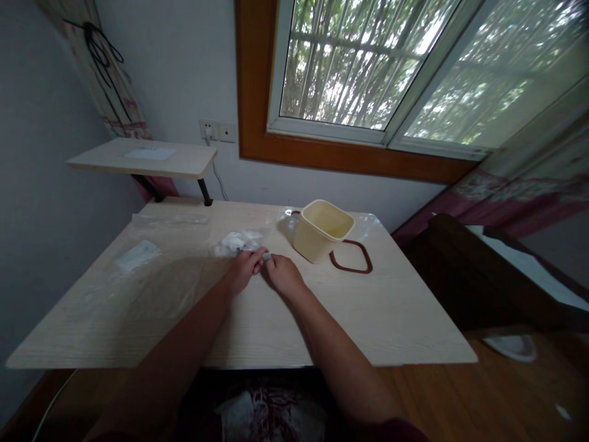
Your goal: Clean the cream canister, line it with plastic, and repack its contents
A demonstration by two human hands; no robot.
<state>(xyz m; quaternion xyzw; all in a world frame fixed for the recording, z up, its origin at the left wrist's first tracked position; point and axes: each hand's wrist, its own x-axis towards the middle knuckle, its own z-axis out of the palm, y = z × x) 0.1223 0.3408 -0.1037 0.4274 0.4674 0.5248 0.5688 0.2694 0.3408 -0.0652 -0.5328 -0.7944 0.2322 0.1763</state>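
Observation:
My left hand [245, 271] and my right hand [284, 275] meet over the middle of the table, fingers closed. Between their fingertips shows a small greyish piece [267, 257], too small to name, pinched by my right thumb and fingers. What my left fingers grip is mostly hidden. Just beyond my left hand lies a crumpled white plastic bag [235, 242]. To the right of my hands stands a cream plastic bin [317, 236], upright, its mouth facing up. A brown rounded-square ring [369, 261] lies flat beside the bin.
A large clear plastic bag [159, 270] is spread over the table's left side, with a whitish packet [138, 255] on it. A raised shelf [96, 156] holding a paper [150, 153] stands at the back left. The wooden table [396, 325] backs onto a wall below a window.

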